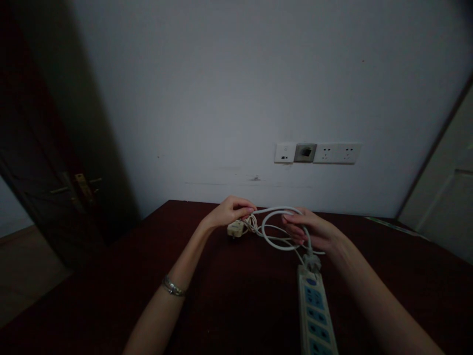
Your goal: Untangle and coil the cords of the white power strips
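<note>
A white power strip (316,313) with blue sockets lies on the dark red table (236,291), pointing away from me. Its white cable (275,234) runs up into loose loops between my hands. My left hand (229,212) is closed, pinching the cable near its cream plug (235,228), which hangs just below the fingers. My right hand (312,229) is curled around the cable loops just above the strip's far end. A bracelet sits on my left wrist (173,287).
A grey wall stands behind the table with a row of wall sockets and a switch plate (318,153). A dark wooden door with a brass handle (79,187) stands at the left. A pale door (447,187) is at the right.
</note>
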{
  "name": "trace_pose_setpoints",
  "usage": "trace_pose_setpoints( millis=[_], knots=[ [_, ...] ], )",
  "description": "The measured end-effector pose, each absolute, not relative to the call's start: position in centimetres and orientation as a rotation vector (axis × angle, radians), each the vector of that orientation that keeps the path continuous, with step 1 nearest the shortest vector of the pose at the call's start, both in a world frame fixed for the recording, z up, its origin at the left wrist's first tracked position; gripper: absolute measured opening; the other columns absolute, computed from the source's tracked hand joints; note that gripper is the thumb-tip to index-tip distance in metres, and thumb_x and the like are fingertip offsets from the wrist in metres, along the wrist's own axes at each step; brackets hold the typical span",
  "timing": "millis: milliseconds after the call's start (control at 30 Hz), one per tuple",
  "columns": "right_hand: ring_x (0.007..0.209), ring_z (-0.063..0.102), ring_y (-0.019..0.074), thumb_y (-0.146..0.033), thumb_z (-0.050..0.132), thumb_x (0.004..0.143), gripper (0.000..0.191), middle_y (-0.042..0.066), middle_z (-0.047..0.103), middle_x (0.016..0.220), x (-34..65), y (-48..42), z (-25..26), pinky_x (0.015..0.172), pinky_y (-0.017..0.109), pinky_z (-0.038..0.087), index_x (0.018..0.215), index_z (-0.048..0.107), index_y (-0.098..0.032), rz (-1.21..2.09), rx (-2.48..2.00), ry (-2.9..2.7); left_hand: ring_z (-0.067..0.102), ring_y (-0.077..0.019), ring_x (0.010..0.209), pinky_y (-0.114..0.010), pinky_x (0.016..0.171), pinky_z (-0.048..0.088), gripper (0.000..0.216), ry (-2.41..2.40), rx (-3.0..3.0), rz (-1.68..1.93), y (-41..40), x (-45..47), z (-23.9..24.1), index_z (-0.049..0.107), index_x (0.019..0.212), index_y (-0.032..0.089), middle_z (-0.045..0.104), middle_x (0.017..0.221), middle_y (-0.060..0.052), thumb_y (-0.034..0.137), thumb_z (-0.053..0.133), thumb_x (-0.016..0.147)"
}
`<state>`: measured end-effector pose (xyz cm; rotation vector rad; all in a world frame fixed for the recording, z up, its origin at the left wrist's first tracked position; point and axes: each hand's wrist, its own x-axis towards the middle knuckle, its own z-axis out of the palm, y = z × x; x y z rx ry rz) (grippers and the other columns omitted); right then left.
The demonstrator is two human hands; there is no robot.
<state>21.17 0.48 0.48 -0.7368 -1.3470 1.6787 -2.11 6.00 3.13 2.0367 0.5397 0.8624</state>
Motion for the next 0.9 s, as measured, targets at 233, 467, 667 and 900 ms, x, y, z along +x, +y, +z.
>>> trace_pose_setpoints(
  millis=[233,467,667,900],
  knots=[
    [0.029,0.019,-0.0013,-0.031,0.068,0.073,0.02,-0.007,0.044,0.041,21.4,0.6,0.6,0.028,0.01,0.017,0.073,0.062,-0.012,1.674,-0.793,-1.358,0.05,-0.0099,0.056,-0.02,0.052,0.037,0.017,0.51,2.052,0.754,5.9,-2.2,3.2,0.071,0.084,0.016,0.061,0.064,-0.004,0.025,0.059,0.077],
    [0.033,0.009,-0.0007,-0.034,0.065,0.076,0.021,-0.01,0.03,0.04,20.5,0.2,1.8,0.029,0.009,0.014,0.073,0.063,-0.013,1.555,-0.576,-1.193,0.036,-0.0043,0.038,-0.018,0.038,0.026,0.024,0.473,1.875,0.759,7.0,-2.2,1.6,0.067,0.086,0.013,0.049,0.051,0.002,0.034,0.058,0.079],
    [0.034,0.007,0.0002,-0.033,0.064,0.077,0.019,-0.011,0.027,0.043,21.0,0.0,2.4,0.029,0.01,0.013,0.072,0.06,-0.014,1.477,-0.597,-1.143,0.04,-0.0042,0.037,-0.017,0.037,0.03,0.029,0.542,1.883,0.663,7.8,-2.2,1.0,0.067,0.091,0.011,0.055,0.053,0.0,0.034,0.065,0.074],
    [0.035,0.003,0.002,-0.036,0.064,0.076,0.019,-0.011,0.021,0.043,21.2,-0.9,3.6,0.029,0.015,0.01,0.071,0.059,-0.018,1.32,-0.57,-1.105,0.053,-0.0084,0.046,-0.019,0.044,0.041,0.024,0.645,2.039,0.546,7.5,-0.9,0.2,0.066,0.08,0.013,0.062,0.065,-0.003,0.035,0.063,0.073]
  ],
)
